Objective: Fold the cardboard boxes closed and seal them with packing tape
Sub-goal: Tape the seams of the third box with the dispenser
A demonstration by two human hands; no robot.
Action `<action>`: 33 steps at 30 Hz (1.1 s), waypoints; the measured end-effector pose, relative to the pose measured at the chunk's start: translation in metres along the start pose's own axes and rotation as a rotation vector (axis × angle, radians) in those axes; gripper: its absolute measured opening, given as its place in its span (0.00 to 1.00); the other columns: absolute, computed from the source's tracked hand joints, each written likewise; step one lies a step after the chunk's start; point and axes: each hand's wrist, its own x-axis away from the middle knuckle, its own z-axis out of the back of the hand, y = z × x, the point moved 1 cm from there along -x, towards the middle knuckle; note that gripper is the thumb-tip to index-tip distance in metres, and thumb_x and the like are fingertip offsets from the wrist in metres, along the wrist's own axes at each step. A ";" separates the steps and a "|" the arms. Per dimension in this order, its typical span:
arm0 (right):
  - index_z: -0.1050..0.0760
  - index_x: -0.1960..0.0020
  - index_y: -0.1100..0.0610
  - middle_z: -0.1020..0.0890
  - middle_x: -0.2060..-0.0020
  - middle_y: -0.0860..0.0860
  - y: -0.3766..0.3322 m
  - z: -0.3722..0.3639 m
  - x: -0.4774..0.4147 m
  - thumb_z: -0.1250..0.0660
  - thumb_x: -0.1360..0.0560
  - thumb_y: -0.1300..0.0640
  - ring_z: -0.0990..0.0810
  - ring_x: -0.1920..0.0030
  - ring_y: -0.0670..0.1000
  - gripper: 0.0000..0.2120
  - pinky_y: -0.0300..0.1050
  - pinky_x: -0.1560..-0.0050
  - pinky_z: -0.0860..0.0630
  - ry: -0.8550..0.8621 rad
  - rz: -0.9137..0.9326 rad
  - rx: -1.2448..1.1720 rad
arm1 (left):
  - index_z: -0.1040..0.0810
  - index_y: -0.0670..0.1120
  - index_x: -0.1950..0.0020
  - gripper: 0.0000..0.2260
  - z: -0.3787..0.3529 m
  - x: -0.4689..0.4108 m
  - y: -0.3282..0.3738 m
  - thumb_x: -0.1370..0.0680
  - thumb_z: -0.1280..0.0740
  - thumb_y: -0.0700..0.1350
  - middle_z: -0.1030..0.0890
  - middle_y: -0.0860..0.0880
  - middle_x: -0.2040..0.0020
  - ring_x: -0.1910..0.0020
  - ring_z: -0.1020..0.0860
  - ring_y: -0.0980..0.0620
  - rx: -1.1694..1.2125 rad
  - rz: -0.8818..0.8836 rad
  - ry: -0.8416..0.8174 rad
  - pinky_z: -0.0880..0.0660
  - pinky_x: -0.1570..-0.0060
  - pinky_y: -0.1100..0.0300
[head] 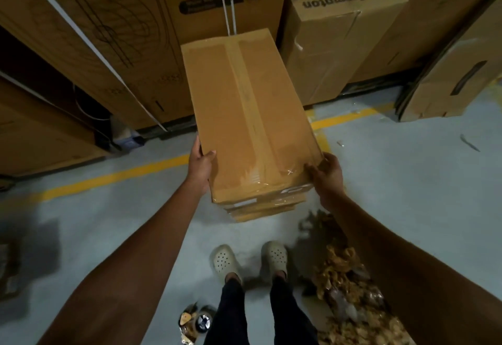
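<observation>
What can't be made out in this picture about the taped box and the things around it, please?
Head view only:
- Underside of the taped box: hidden by the box itself, so tape there cannot be told.
- Cardboard layers beneath it: only the near edges show.
- Print on the big carton behind: blurred and dim.
- Shiny round thing near the bottom edge: blurred, too small to identify.

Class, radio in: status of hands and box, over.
Left hand and right hand grip taped cardboard box, near end. Flaps closed, seam taped. Brown scraps on floor, right.
</observation>
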 end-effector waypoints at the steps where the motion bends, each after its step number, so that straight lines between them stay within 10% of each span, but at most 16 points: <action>1: 0.34 0.30 0.61 0.24 0.43 0.52 -0.001 0.001 -0.009 0.29 0.25 0.61 0.21 0.50 0.50 0.25 0.43 0.53 0.21 -0.005 -0.001 0.004 | 0.34 0.53 0.24 0.24 -0.004 -0.005 -0.004 0.18 0.39 0.35 0.22 0.47 0.33 0.36 0.23 0.44 -0.014 -0.013 0.013 0.28 0.34 0.38; 22: 0.33 0.35 0.62 0.21 0.43 0.58 0.024 0.009 -0.026 0.27 0.29 0.63 0.23 0.51 0.54 0.25 0.47 0.52 0.25 -0.027 -0.090 0.265 | 0.46 0.54 0.19 0.30 -0.018 0.006 -0.015 0.17 0.38 0.40 0.30 0.50 0.25 0.28 0.31 0.47 -0.333 0.005 0.120 0.33 0.28 0.46; 29: 0.31 0.32 0.61 0.21 0.42 0.60 -0.001 0.017 0.000 0.29 0.30 0.51 0.21 0.43 0.62 0.29 0.52 0.45 0.23 -0.100 -0.026 0.376 | 0.32 0.51 0.26 0.23 -0.020 0.053 -0.021 0.20 0.33 0.50 0.23 0.49 0.33 0.35 0.25 0.46 -0.396 0.063 0.125 0.28 0.35 0.48; 33: 0.33 0.28 0.61 0.28 0.33 0.61 -0.033 0.003 0.042 0.31 0.25 0.46 0.27 0.36 0.63 0.31 0.54 0.38 0.28 -0.125 0.172 0.453 | 0.44 0.49 0.19 0.30 -0.015 0.107 0.008 0.18 0.37 0.55 0.38 0.48 0.22 0.25 0.35 0.45 -0.391 0.019 0.232 0.34 0.33 0.54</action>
